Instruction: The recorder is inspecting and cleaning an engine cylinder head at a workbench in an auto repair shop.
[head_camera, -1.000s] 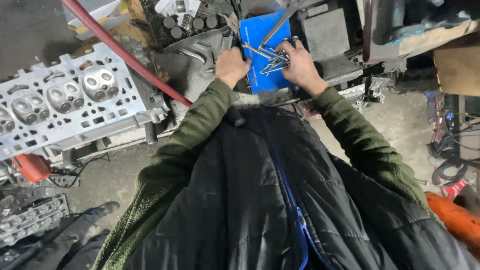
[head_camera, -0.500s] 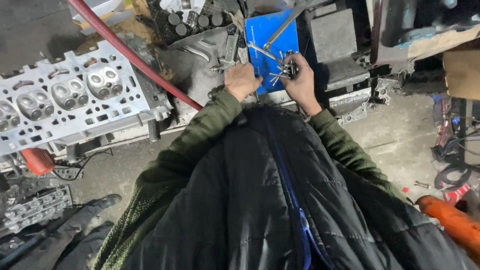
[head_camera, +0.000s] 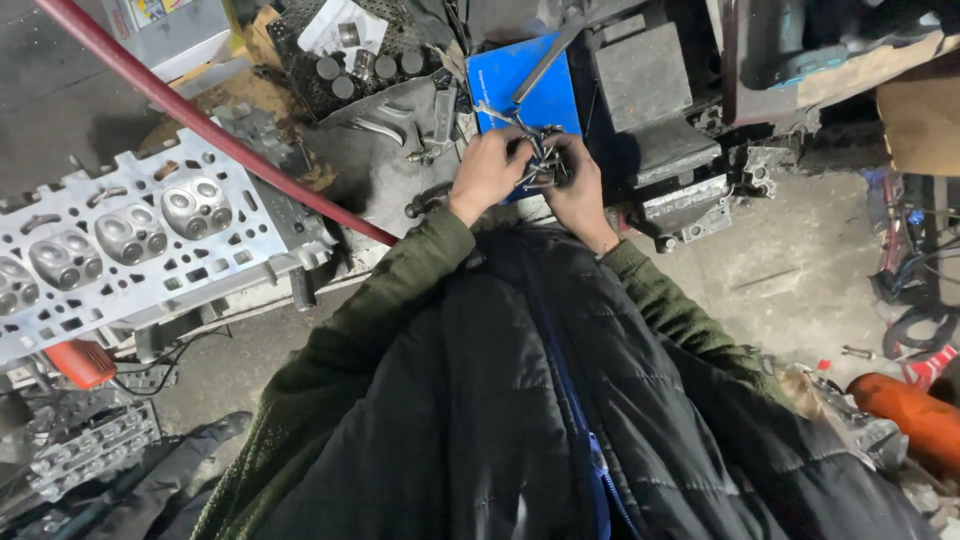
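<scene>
My left hand (head_camera: 488, 172) and my right hand (head_camera: 574, 182) are close together over a blue flat box (head_camera: 525, 82), both closed around a bunch of thin metal valves (head_camera: 536, 160) whose stems stick out between the fingers. One long metal tool (head_camera: 548, 62) lies diagonally across the blue box. My green sleeves and black padded vest fill the lower half of the view.
A silver cylinder head (head_camera: 130, 240) rests at the left, with a red hose (head_camera: 200, 125) running diagonally above it. A perforated tray with small cylinders (head_camera: 345, 62) sits at the top. Grey metal blocks (head_camera: 640, 85) stand to the right; an orange object (head_camera: 915, 410) lies at lower right.
Both hands were spread over the valves on the blue box; they have since gathered them into a bunch and drawn together toward my body.
</scene>
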